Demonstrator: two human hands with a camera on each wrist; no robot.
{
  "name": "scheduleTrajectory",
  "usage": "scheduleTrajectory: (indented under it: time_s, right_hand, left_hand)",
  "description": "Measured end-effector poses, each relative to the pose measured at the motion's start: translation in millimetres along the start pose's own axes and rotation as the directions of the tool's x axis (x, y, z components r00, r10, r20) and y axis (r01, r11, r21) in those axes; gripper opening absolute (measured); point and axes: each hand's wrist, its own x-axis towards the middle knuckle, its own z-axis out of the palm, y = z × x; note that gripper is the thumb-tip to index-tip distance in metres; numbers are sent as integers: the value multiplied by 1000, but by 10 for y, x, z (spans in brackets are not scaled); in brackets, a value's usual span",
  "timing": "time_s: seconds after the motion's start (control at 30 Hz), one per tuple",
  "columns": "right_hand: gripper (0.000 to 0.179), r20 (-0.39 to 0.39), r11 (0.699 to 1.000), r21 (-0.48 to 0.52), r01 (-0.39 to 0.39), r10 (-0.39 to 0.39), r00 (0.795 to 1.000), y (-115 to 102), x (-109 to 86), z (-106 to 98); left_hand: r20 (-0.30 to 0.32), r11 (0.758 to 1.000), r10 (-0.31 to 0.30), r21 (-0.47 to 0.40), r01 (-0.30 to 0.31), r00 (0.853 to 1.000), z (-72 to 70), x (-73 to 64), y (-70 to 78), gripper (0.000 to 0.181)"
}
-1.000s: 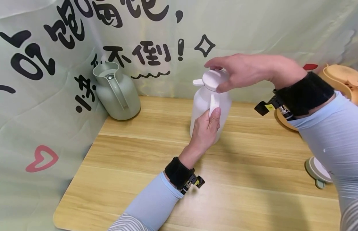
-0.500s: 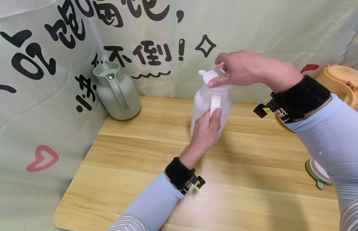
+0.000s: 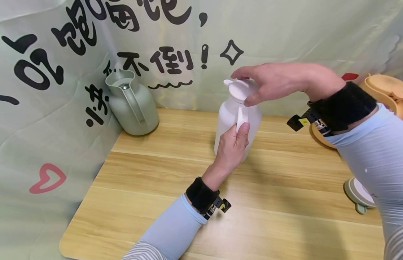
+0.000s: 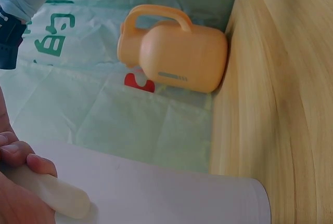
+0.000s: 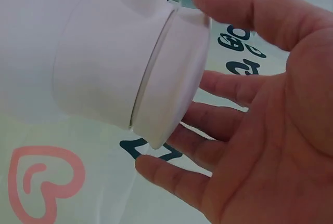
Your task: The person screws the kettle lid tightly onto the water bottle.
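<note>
Upright on the wooden table stands a white vacuum jug (image 3: 223, 117). My left hand (image 3: 231, 145) grips its handle (image 3: 241, 115), the thumb lying along it. Over the top reaches my right hand (image 3: 279, 80), spread loosely around the round white lid (image 3: 241, 89). In the right wrist view the thumb tip is right at the rim of the lid (image 5: 174, 73), while the other fingers stretch fairly straight behind it. The lid's small tab (image 3: 228, 82) points to the back left. In the left wrist view, fingers curl round the handle (image 4: 70, 199).
At the back left stands a grey-green jug (image 3: 139, 108) with its mouth uncovered. An orange jug (image 3: 388, 86) stands at the back right, partly behind the right arm. A grey-green and white lid (image 3: 358, 193) lies near the right edge. Printed cloth hangs behind.
The lid's tab has swung from the left toward the back left. My right hand turned with it, then loosened and rotated back. My left hand has kept its grip on the handle.
</note>
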Motion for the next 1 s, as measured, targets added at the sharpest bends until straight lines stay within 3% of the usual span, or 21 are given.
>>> scheduleTrajectory:
  time_s: [0.2,0.47,0.63,0.87,1.0]
  right_hand:
    - [92,-68,997,-31,-73,70,995,41,57,5]
    - [95,-74,982,-112,-151,144,987,56,69,-10]
    - [94,-66,993,-85,-84,79,995,34,26,-37]
    - [82,66,1000,-6,-4,4,998,-34,3,-14]
    - [78,53,1000,-20,7,-6,999,-25,15,-4]
  left_hand:
    - [-8,1000,-6,11,6,1000,-3,-1,7,46]
    - [-7,1000,-7,9,7,1000,-3,-1,7,46]
    - [-7,1000,-7,8,7,1000,-6,-3,10,45]
    - [0,1000,-4,-7,4,1000,-15,-6,23,47]
    - [5,1000,-3,-9,3,1000,-13,-11,20,49]
